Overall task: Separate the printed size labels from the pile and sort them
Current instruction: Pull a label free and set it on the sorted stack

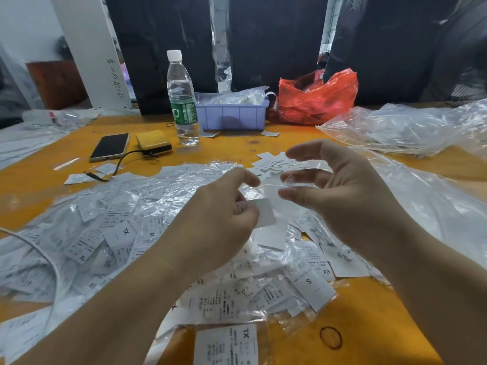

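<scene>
While the left hand (224,206) pinches a white label (264,213) above the pile of labels (126,233) on the orange worktop (369,325), the right hand (340,185), fingers spread apart, touches a clear plastic sleeve (295,177) just beyond that pile.

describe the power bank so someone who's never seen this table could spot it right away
Start at the tall clear plastic water bottle with the green label standing at the back of the orange wooden table. Just left of its base lies a small yellow rectangular power bank, beside a black smartphone. It is the only yellow block there, with a dark cable plugged into its near edge.
</scene>
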{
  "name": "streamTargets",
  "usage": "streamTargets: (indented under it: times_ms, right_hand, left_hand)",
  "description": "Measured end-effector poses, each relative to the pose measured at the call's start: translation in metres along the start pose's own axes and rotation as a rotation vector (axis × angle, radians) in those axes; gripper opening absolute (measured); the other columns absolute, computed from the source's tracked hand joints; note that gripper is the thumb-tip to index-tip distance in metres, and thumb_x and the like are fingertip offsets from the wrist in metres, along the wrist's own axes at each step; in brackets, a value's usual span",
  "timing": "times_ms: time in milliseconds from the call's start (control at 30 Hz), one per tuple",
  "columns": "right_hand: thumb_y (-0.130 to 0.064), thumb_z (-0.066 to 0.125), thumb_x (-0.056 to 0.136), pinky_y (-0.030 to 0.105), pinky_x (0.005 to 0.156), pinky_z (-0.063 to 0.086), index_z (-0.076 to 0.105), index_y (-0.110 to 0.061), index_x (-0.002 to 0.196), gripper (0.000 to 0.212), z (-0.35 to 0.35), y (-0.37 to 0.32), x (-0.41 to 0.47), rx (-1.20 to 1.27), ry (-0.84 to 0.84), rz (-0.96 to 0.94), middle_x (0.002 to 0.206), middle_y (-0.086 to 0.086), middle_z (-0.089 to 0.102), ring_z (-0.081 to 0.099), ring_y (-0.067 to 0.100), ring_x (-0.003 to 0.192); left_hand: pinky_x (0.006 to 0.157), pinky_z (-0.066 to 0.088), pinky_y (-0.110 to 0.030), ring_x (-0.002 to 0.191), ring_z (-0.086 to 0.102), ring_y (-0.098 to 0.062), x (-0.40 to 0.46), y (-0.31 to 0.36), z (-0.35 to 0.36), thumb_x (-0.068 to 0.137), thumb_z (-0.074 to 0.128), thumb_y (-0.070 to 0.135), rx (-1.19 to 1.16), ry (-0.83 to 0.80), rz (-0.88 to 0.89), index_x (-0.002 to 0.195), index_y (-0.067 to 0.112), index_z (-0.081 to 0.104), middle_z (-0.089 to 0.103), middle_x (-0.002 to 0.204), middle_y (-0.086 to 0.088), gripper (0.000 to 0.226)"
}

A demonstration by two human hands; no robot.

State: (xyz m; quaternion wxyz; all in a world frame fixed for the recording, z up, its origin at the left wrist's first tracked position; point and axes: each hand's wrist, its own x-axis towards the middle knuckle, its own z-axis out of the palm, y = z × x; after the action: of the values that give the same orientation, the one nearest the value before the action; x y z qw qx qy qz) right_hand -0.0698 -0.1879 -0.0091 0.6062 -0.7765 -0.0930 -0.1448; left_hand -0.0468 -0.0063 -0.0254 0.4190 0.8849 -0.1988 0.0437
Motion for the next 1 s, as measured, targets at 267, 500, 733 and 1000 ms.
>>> streamTargets:
  times_ms: [267, 500, 733, 1000]
  right_hand:
    - [0.006, 0.08, 0.07, 0.049, 0.088, 0.056, 0.067, -0.025, 0.099, 0.044, 0.0026, -0.0018, 0.0002, 0.111, -0.102, 0.074, 0.109, 0.003, 0.068, 0.072, 0.014, 0.092]
    - [0.01, 0.076, 0.071, 0.045, 0.092, 0.055, 0.068, -0.016, 0.1, 0.04, 0.0012, -0.0013, 0.0011, 0.206, -0.174, 0.06, 0.104, 0.008, 0.07, 0.071, 0.024, 0.093]
    - [0.008, 0.076, 0.072, 0.04, 0.086, 0.058, 0.064, -0.019, 0.104, 0.044, 0.0048, -0.0025, -0.0013, 0.094, -0.178, 0.081, 0.108, 0.001, 0.066, 0.07, 0.014, 0.095]
    - [0.014, 0.066, 0.08, 0.031, 0.06, 0.058, 0.057, -0.011, 0.113, 0.042, 0.004, -0.0033, -0.0009, 0.161, -0.298, 0.195, 0.09, 0.015, 0.065, 0.069, 0.022, 0.074]
  left_hand:
    - [0.037, 0.033, -0.014, 0.039, 0.044, -0.003, 0.0026, -0.0025, -0.0035, 0.088, 0.055, 0.013, -0.016, 0.049, -0.074, 0.074, 0.032, 0.068, 0.056, 0.05, 0.019, 0.027]
    - [0.072, 0.057, -0.043, 0.053, 0.058, -0.007, 0.0082, 0.0018, -0.0018, 0.088, 0.055, 0.054, -0.321, -0.054, -0.225, 0.069, 0.033, 0.073, 0.066, 0.06, 0.01, 0.034]
    - [0.067, 0.049, -0.036, 0.058, 0.055, -0.009, 0.0056, 0.0013, -0.0024, 0.087, 0.07, 0.036, -0.388, -0.118, -0.114, 0.074, 0.021, 0.073, 0.065, 0.064, 0.003, 0.02]
    - [0.064, 0.049, -0.028, 0.058, 0.059, -0.003, 0.0048, 0.0014, -0.0066, 0.087, 0.071, 0.027, -0.291, 0.082, 0.019, 0.077, 0.026, 0.072, 0.068, 0.066, 0.007, 0.011]
